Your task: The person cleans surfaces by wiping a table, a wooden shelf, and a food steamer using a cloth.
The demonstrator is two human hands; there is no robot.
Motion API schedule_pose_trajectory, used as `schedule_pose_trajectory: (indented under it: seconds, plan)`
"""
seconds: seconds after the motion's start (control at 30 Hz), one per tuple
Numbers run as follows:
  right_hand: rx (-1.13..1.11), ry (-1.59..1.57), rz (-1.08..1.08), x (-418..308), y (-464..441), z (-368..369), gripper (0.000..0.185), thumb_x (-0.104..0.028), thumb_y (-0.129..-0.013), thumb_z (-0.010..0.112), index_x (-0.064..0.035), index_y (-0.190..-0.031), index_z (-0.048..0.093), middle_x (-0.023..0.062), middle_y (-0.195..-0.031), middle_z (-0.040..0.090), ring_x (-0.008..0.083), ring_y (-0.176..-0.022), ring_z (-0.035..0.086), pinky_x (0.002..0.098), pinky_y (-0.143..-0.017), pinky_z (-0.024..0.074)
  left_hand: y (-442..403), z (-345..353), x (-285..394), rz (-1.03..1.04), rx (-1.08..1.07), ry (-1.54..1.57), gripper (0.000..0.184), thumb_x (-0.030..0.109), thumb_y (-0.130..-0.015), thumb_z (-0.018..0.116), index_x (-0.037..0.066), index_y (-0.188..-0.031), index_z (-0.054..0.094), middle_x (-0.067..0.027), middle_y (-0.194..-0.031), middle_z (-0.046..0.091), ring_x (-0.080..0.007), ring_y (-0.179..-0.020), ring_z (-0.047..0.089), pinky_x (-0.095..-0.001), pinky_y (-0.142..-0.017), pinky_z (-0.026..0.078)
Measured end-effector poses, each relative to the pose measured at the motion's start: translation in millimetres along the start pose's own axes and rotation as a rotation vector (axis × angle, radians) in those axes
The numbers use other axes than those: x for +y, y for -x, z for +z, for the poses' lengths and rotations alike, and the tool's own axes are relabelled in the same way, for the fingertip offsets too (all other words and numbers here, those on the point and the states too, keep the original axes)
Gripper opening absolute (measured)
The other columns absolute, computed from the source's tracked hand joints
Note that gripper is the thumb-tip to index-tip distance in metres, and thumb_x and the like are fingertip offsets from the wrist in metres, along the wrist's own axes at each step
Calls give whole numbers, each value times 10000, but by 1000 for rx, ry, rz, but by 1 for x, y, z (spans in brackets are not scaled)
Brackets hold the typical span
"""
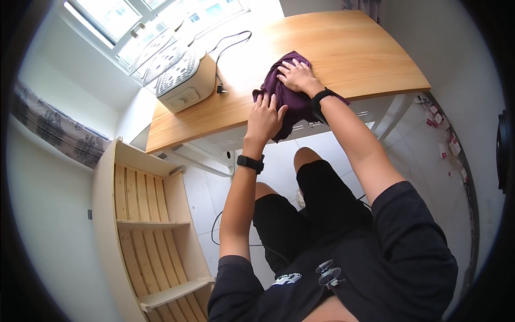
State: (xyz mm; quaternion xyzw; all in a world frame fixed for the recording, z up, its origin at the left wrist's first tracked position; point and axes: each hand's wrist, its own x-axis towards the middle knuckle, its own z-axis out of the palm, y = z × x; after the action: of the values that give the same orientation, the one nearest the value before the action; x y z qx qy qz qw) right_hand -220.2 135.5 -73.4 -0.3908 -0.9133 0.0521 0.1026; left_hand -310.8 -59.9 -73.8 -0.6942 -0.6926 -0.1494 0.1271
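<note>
A dark purple cloth [292, 102] lies bunched near the front of the wooden table, and part of it hangs over the edge. My right hand [298, 78] rests on its upper part, fingers stretched out and spread. Lower down and to the left, my left hand [264, 119] lies over the cloth's left edge with the fingers extended. Both palms face down, so their undersides are hidden. The cloth's exact kind cannot be made out from its folds. Each wrist wears a black band.
A cream toaster-like appliance [188, 83] with a perforated top stands left on the table [343, 48]. Its black cord and plug [221, 88] lie beside it. A wooden shelf unit [153, 228] stands at lower left. Small litter [442, 129] lies along the right wall.
</note>
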Motion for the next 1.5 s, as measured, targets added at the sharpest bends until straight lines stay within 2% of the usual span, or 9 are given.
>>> schedule_pose_trajectory:
  seconds: [0.43, 0.6, 0.77, 0.87, 1.03, 1.13, 1.17, 1.3, 1.5]
  plan:
    - [42, 75, 216, 178, 100, -45, 560, -538, -1020, 364, -270, -1506, 439, 102, -1605, 330, 391, -1477, 273, 506, -1217, 202, -92, 36, 136, 291, -28, 82, 581, 413, -1022, 467, -78, -1323, 543, -291, -1367, 542, -392, -1339, 469, -460, -1154, 319]
    - [80, 110, 366, 263, 162, -73, 582, -571, -1015, 353, -274, -1508, 433, 112, -1609, 320, 425, -1473, 261, 519, -1217, 197, -137, 52, 194, 224, -56, -21, 635, 509, -998, 469, -98, -1120, 608, -390, -1250, 557, -480, -1188, 561, -505, -982, 483]
    - [129, 144, 429, 325, 193, -84, 579, -577, -1012, 356, -272, -1494, 456, 119, -1591, 353, 423, -1458, 300, 513, -1212, 218, -179, 72, 264, 104, -141, 82, 627, 476, -978, 513, -91, -1243, 555, -416, -1353, 483, -556, -1296, 452, -563, -1071, 393]
    - [180, 189, 478, 357, 213, -89, 573, -580, -1011, 361, -270, -1479, 478, 114, -1577, 379, 425, -1451, 312, 513, -1212, 218, -192, 95, 296, 165, -11, 78, 577, 426, -980, 509, -79, -1258, 539, -432, -1348, 473, -582, -1314, 419, -611, -1068, 378]
    - [526, 169, 339, 398, 235, -78, 399, -386, -997, 486, -190, -1309, 640, 115, -1383, 597, 388, -1229, 571, 446, -1042, 474, -219, 113, 327, 286, 56, 37, 472, 400, -998, 455, 25, -1279, 516, -471, -1302, 461, -715, -1158, 446, -770, -907, 399]
    - [776, 192, 276, 397, 232, -59, 336, -308, -984, 517, -160, -1227, 696, 112, -1309, 648, 365, -1147, 608, 432, -1009, 495, -230, 120, 325, 286, 1, 57, 566, 457, -993, 412, 66, -1396, 478, -476, -1382, 385, -731, -1231, 353, -782, -967, 337]
    - [856, 204, 246, 396, 231, -54, 308, -254, -981, 518, -119, -1166, 724, 107, -1251, 678, 345, -1100, 614, 429, -998, 492, -231, 122, 323, 257, -51, 90, 631, 489, -984, 393, 86, -1468, 437, -459, -1441, 333, -710, -1306, 274, -772, -1043, 240]
    - [1019, 175, 227, 394, 224, -42, 300, -192, -978, 498, -69, -1126, 728, 99, -1176, 699, 319, -1109, 593, 418, -1002, 466, -233, 131, 320, 240, 9, 195, 653, 502, -978, 394, 96, -1487, 429, -407, -1488, 324, -624, -1392, 231, -700, -1130, 137]
    - [1124, 167, 284, 387, 219, -28, 273, -163, -974, 493, -42, -1085, 711, 107, -1188, 676, 338, -1182, 552, 434, -1041, 435, -230, 126, 318, 277, 24, 189, 663, 525, -993, 396, 73, -1476, 437, -363, -1495, 357, -575, -1400, 277, -651, -1146, 191]
